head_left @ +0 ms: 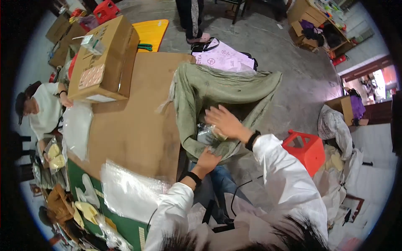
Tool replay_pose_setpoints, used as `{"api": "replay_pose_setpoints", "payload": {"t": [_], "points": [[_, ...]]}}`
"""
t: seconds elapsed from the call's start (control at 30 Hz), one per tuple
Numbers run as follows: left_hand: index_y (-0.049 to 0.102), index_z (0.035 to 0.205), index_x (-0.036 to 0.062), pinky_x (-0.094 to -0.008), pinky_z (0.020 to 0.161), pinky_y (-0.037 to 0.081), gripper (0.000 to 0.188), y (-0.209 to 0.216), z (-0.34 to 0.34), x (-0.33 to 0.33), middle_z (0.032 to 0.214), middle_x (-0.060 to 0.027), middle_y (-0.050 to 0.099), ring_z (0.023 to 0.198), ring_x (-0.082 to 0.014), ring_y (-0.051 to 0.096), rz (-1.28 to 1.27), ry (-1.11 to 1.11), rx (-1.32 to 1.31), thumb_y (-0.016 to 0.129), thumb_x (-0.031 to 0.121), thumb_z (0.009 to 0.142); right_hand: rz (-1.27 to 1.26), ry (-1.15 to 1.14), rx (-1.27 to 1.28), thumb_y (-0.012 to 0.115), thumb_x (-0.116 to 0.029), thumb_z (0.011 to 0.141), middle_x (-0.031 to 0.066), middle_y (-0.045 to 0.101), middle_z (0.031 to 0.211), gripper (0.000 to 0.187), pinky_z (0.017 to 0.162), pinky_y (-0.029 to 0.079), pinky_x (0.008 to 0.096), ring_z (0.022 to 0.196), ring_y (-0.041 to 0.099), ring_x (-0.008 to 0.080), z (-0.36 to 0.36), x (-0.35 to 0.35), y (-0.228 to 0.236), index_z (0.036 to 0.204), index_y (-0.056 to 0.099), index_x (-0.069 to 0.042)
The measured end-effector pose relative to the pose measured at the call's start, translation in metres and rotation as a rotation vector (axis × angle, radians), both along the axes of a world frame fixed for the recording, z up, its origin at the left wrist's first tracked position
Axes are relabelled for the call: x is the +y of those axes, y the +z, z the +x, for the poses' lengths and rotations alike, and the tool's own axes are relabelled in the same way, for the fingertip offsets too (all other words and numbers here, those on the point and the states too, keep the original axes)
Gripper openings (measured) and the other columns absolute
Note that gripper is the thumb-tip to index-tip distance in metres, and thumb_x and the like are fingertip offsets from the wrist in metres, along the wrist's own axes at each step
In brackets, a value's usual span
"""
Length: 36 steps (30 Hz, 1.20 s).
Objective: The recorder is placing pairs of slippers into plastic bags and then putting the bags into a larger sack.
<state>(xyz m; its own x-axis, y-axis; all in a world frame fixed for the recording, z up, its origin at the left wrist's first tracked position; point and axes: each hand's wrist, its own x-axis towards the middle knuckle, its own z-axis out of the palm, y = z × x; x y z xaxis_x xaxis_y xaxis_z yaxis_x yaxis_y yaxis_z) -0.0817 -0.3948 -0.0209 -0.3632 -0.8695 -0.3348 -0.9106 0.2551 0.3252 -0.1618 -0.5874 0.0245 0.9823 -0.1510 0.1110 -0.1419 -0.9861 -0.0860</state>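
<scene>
A big olive-green woven sack (228, 85) stands in front of me with its mouth wide and its rim folded outward. Down inside it lie clear plastic packets (205, 136), whose contents I cannot make out. My left hand (207, 161) is closed on the near rim of the sack, fingertips partly hidden by its folds. Over the mouth of the sack, my right hand (228, 122) has its fingers stretched out and grips nothing; it partly covers the packets below.
Left of the sack is a brown board-topped table (138, 121) with a large carton (104, 58) and clear plastic bags (130, 190). A red stool (305, 151) stands right. A co-worker (46, 104) handles plastic bags at far left; another person (192, 21) stands beyond a pink bag (224, 56).
</scene>
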Motion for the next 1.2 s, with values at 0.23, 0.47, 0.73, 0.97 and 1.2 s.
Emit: {"api": "replay_pose_setpoints", "payload": {"t": [0.23,0.47,0.73,0.97,1.2], "points": [[0.053,0.108,0.0135,-0.0358,0.078,0.04,0.03,0.023,-0.02,0.024,0.088,-0.0079,0.059,0.084,-0.0237,0.057,-0.221,0.155,-0.013,0.048,0.015,0.079,0.522,-0.516,1.059,0.033,-0.071,0.077,0.0146,0.06,0.106,0.076,0.084,0.044,0.0377,0.1,0.056,0.0317,-0.095,0.046,-0.022,0.104,0.062,-0.006],[0.04,0.129,0.0164,-0.0492,0.104,0.017,0.048,0.061,-0.048,0.049,0.122,-0.0115,0.048,0.119,-0.0264,0.04,-0.426,0.385,-0.172,0.046,0.021,0.082,0.221,-0.368,0.804,0.053,-0.041,0.079,0.0173,0.063,0.093,0.04,0.079,0.045,0.0396,0.091,0.059,0.0317,-0.099,0.04,-0.017,0.096,0.063,-0.006],[0.037,0.131,0.0144,-0.0504,0.101,0.023,0.059,0.076,-0.03,0.233,0.136,-0.0196,0.029,0.124,-0.0357,0.03,-0.307,1.166,-0.19,0.057,0.024,0.077,0.8,0.086,-0.174,0.053,-0.01,0.083,0.0121,0.059,0.089,0.022,0.073,0.045,0.0322,0.081,0.058,0.0243,0.078,0.218,0.06,0.103,0.055,-0.002],[0.044,0.124,0.0118,-0.0495,0.097,0.029,0.053,0.078,0.0,0.386,0.131,-0.0206,0.036,0.12,-0.0363,0.035,-0.347,1.535,-0.251,0.058,0.017,0.073,0.694,0.5,0.201,0.056,-0.016,0.079,0.0154,0.057,0.104,0.031,0.079,0.045,0.037,0.091,0.056,0.0298,0.126,0.395,0.022,0.106,0.055,-0.003],[0.042,0.125,0.0098,-0.0471,0.097,0.03,0.054,0.07,0.117,0.499,0.131,-0.0226,0.033,0.118,-0.038,0.035,-0.486,1.763,-0.099,0.059,0.015,0.075,0.239,0.557,0.467,0.054,-0.021,0.078,0.0209,0.048,0.115,0.045,0.086,0.042,0.044,0.099,0.049,0.0393,0.145,0.463,-0.015,0.12,0.046,-0.008]]}}
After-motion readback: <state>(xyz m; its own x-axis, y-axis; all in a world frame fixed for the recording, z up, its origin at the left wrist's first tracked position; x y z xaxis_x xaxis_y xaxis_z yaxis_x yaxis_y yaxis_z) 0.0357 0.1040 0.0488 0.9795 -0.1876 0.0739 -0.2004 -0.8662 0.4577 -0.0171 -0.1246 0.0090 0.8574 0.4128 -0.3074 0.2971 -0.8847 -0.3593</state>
